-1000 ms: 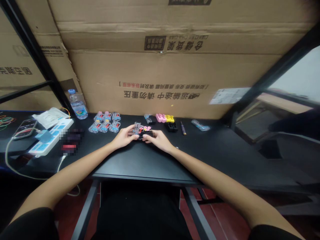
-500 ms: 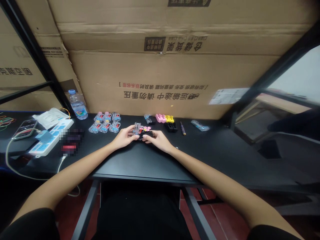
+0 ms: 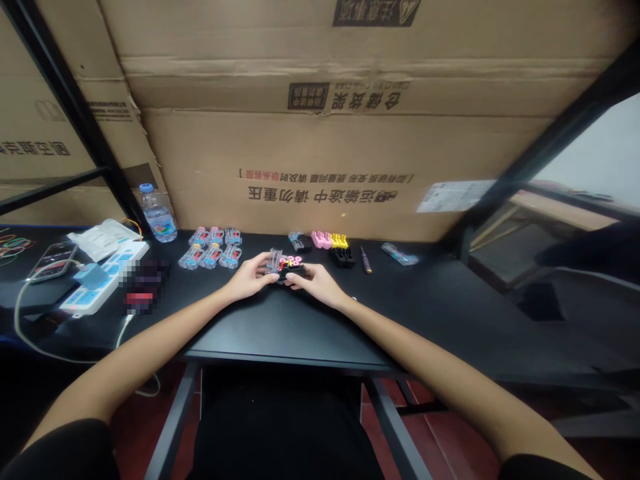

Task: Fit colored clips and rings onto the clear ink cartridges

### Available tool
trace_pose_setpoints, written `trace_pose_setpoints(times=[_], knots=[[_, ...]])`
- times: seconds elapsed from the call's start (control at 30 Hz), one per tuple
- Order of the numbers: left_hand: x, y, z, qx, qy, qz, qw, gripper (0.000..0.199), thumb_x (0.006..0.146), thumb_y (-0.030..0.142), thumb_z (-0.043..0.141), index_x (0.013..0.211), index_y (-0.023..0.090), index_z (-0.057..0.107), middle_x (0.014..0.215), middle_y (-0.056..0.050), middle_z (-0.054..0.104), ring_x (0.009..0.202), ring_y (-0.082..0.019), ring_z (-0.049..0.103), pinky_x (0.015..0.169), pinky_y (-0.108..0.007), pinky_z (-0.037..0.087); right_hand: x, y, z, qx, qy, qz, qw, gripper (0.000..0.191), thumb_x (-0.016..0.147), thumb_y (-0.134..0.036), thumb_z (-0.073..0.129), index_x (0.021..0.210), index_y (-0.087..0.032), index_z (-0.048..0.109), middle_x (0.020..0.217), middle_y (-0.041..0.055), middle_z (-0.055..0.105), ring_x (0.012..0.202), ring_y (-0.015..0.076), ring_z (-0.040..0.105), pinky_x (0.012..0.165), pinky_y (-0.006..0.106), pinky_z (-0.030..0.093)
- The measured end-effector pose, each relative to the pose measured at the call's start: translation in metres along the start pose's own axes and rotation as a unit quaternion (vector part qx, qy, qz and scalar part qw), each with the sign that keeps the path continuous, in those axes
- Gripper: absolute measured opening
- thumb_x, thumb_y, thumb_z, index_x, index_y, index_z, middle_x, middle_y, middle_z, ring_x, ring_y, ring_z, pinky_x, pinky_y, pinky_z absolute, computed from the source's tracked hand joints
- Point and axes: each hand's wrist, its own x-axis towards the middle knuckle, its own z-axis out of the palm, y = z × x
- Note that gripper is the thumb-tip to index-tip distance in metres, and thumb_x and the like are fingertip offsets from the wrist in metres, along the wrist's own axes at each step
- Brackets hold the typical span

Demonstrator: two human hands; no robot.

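Note:
My left hand [image 3: 249, 277] is closed around a clear plastic case [image 3: 274, 260], its thumb along the near side. From the other side, my right hand [image 3: 320, 283] pinches a black plastic piece [image 3: 294, 272] that touches or joins the case; which of the two I cannot tell. Small red and yellow bits show between the fingers. Several pink rings [image 3: 291, 259] appear just behind the black piece; whether they lie on the table or on the piece is unclear. Both hands are close together above the black table [image 3: 295, 327].
Several clear cases with coloured parts [image 3: 210, 255] stand in two rows at left. Beyond my hands are a clear-and-black piece [image 3: 300, 241], pink [image 3: 321, 239], yellow [image 3: 339, 241] and black blocks [image 3: 342, 258]. A screwdriver [image 3: 367, 261], bottle [image 3: 159, 217] and power strip [image 3: 107, 280] lie around.
The whole view has shifted slightly, with the cardboard appearing a little lower. My hands keep the same hold, and the clear case looks slightly more tilted.

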Motion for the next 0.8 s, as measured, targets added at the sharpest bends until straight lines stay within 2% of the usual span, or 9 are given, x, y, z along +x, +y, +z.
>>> trace_pose_setpoints(times=[0.13, 0.23, 0.3, 0.47, 0.6, 0.67, 0.73, 0.8], knots=[[-0.001, 0.004, 0.000, 0.007, 0.005, -0.012, 1.000, 0.069, 0.088, 0.036, 0.083, 0.148, 0.020, 0.054, 0.136, -0.018, 0.071, 0.112, -0.030, 0.077, 0.098, -0.046, 0.064, 0.001, -0.001, 0.000, 0.011, 0.006, 0.000, 1.000, 0.050, 0.080, -0.056, 0.088, 0.102, -0.013, 0.078, 0.093, 0.0124, 0.082, 0.091, 0.0274, 0.081, 0.088, 0.046, 0.069], [-0.001, 0.011, 0.000, 0.012, 0.016, -0.012, 1.000, 0.083, 0.087, 0.038, 0.085, 0.158, 0.024, 0.044, 0.127, -0.016, 0.075, 0.105, -0.027, 0.079, 0.094, -0.044, 0.065, 0.001, -0.003, -0.001, 0.040, 0.019, -0.002, 0.999, 0.053, 0.078, -0.056, 0.090, 0.106, -0.013, 0.077, 0.092, 0.0121, 0.082, 0.088, 0.0273, 0.081, 0.080, 0.043, 0.070], [0.000, 0.017, 0.000, 0.007, 0.015, -0.005, 1.000, 0.086, 0.090, 0.040, 0.082, 0.162, 0.025, 0.039, 0.123, -0.014, 0.076, 0.101, -0.026, 0.079, 0.092, -0.043, 0.066, 0.002, -0.004, -0.003, 0.061, 0.031, -0.004, 0.998, 0.054, 0.078, -0.057, 0.090, 0.107, -0.013, 0.076, 0.089, 0.0116, 0.081, 0.085, 0.0269, 0.081, 0.075, 0.041, 0.070], [-0.003, 0.027, 0.000, 0.022, -0.012, 0.004, 1.000, 0.082, 0.095, 0.045, 0.075, 0.165, 0.022, 0.038, 0.107, -0.011, 0.079, 0.089, -0.023, 0.080, 0.085, -0.040, 0.068, 0.003, -0.009, -0.007, 0.071, 0.054, -0.018, 0.996, 0.051, 0.080, -0.063, 0.086, 0.092, -0.016, 0.070, 0.076, 0.0074, 0.078, 0.071, 0.0230, 0.078, 0.068, 0.036, 0.066], [-0.007, 0.030, 0.000, 0.069, -0.078, 0.020, 0.994, 0.078, 0.098, 0.045, 0.073, 0.164, 0.018, 0.042, 0.098, -0.009, 0.081, 0.082, -0.022, 0.080, 0.087, -0.041, 0.067, 0.000, -0.014, -0.006, 0.022, 0.039, -0.052, 0.998, 0.049, 0.082, -0.065, 0.083, 0.087, -0.017, 0.072, 0.073, 0.0033, 0.074, 0.060, 0.0166, 0.070, 0.062, 0.031, 0.062], [-0.007, 0.031, -0.001, 0.083, -0.098, 0.020, 0.991, 0.070, 0.103, 0.046, 0.066, 0.163, 0.018, 0.045, 0.093, -0.008, 0.081, 0.081, -0.023, 0.080, 0.085, -0.041, 0.066, -0.001, -0.016, -0.006, 0.004, 0.027, -0.060, 0.998, 0.048, 0.083, -0.065, 0.082, 0.088, -0.018, 0.074, 0.075, 0.0028, 0.074, 0.058, 0.0155, 0.067, 0.061, 0.030, 0.060], [-0.006, 0.033, -0.001, 0.101, -0.086, 0.032, 0.991, 0.057, 0.109, 0.045, 0.053, 0.159, 0.019, 0.051, 0.088, -0.007, 0.081, 0.079, -0.022, 0.080, 0.081, -0.039, 0.066, -0.001, -0.017, -0.007, 0.002, 0.028, -0.054, 0.998, 0.049, 0.084, -0.066, 0.081, 0.085, -0.018, 0.074, 0.072, 0.0023, 0.073, 0.057, 0.0156, 0.066, 0.059, 0.030, 0.059], [-0.005, 0.035, -0.003, 0.143, -0.066, 0.066, 0.985, 0.051, 0.111, 0.039, 0.048, 0.159, 0.021, 0.051, 0.092, -0.006, 0.080, 0.078, -0.020, 0.078, 0.081, -0.037, 0.065, 0.000, -0.016, -0.008, 0.014, 0.032, -0.039, 0.999, 0.051, 0.084, -0.067, 0.080, 0.079, -0.018, 0.072, 0.066, 0.0018, 0.070, 0.056, 0.0158, 0.065, 0.058, 0.030, 0.058]])
